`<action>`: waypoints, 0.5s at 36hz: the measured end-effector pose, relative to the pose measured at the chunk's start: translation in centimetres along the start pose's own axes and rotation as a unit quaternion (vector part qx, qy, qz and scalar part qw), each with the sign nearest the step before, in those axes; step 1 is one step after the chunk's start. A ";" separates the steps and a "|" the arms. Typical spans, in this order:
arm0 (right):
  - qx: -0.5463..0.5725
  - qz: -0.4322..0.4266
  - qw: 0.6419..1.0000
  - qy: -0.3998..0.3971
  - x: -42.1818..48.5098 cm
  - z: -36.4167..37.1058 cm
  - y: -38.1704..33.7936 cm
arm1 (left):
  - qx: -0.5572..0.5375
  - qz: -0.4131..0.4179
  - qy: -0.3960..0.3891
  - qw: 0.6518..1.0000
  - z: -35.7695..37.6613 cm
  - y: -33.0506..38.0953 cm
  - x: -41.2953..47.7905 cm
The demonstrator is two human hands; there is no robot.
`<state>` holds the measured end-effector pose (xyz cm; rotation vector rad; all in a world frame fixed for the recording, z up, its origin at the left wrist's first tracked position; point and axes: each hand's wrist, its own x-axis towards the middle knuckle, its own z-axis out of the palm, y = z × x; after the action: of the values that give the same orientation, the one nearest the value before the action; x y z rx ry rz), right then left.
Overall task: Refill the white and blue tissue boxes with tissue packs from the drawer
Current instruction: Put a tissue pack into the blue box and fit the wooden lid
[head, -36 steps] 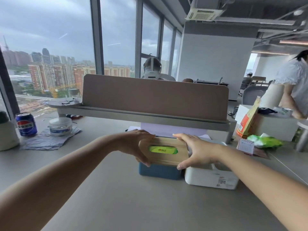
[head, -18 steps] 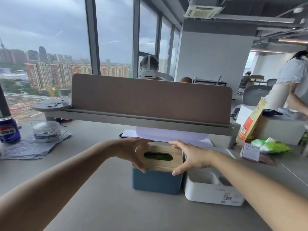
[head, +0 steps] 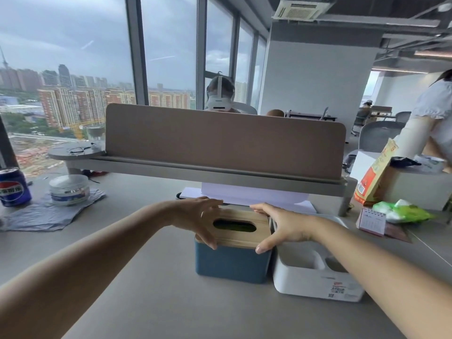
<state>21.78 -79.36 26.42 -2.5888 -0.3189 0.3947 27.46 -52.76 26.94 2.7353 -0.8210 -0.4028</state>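
Observation:
The blue tissue box (head: 230, 265) stands on the desk with its wooden lid (head: 241, 237) lying flat on top. Something green shows dimly through the lid's oval slot (head: 234, 226). My left hand (head: 195, 216) grips the lid's left edge, thumb at the front corner. At the lid's right edge my right hand (head: 283, 223) holds on the same way. The white tissue box (head: 315, 285) touches the blue one on its right; it has no lid and its inner compartments show. No drawer is in view.
A brown divider panel (head: 220, 140) on a grey shelf rises just behind the boxes. A cola can (head: 13, 187) and a round clear tub (head: 69, 189) on a grey cloth sit far left. An orange bag (head: 374, 177), green packs (head: 406, 211) and a small calendar (head: 371, 221) sit right. Two people are nearby.
The wooden lid, held tilted above the blue box a second ago, has come down flat onto it. The bright green in its slot has darkened. Both hands stayed on the lid.

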 end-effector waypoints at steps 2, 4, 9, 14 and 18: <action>-0.005 0.001 1.000 0.000 0.0 -0.1 -0.1 | -0.003 0.000 -0.001 1.000 0.0 -0.1 0.1; -0.013 0.002 1.000 0.002 0.1 -0.1 -0.1 | -0.002 -0.001 0.002 1.000 0.0 0.0 0.0; -0.052 0.007 0.999 0.006 0.2 -0.3 -0.1 | 0.005 0.008 0.005 1.000 0.1 0.1 0.0; -0.083 0.012 0.996 0.012 0.1 -0.4 -0.1 | -0.008 0.013 -0.001 1.000 0.0 0.0 0.2; -0.094 0.023 0.995 0.014 0.1 -0.4 0.1 | -0.004 0.006 -0.011 1.000 0.0 -0.1 0.4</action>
<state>22.02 -79.59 26.68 -2.7867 -0.2989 0.3609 27.84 -52.96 26.85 2.7226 -0.8390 -0.4322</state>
